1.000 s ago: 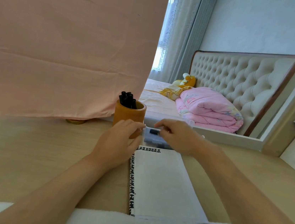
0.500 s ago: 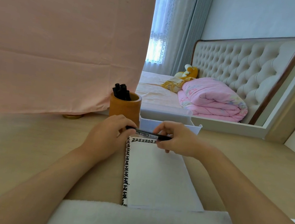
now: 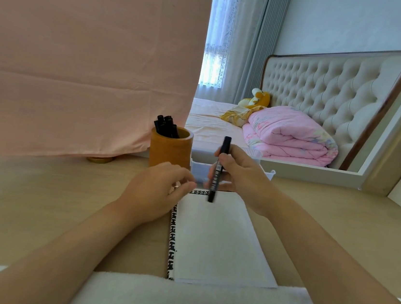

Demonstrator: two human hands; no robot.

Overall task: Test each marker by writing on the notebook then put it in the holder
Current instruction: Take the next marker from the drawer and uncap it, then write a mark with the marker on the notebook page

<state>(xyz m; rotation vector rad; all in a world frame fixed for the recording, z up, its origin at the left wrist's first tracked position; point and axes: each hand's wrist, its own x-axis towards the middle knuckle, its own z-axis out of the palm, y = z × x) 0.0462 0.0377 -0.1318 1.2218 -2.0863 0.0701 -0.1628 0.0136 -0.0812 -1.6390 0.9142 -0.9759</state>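
Observation:
A white notebook [image 3: 219,240] with a black-and-white patterned spine lies open on the wooden desk [image 3: 37,195] in front of me. My right hand [image 3: 244,180] grips a black marker [image 3: 218,169] almost upright, its lower end just above the notebook's top edge. My left hand [image 3: 159,192] hovers just left of the marker with its fingers curled; motion blur hides whether it holds anything. An orange round holder [image 3: 169,153] stands behind my left hand with several black markers [image 3: 165,128] sticking out of it.
A clear plastic box [image 3: 265,172] sits behind my right hand, right of the holder. A white towel [image 3: 188,302] covers the desk's near edge. A pink cloth [image 3: 79,61] hangs at the back left. A bed lies beyond the desk.
Both hands held the marker level over the notebook's top edge. Now my right hand has swung it upright and my left hand has come off it.

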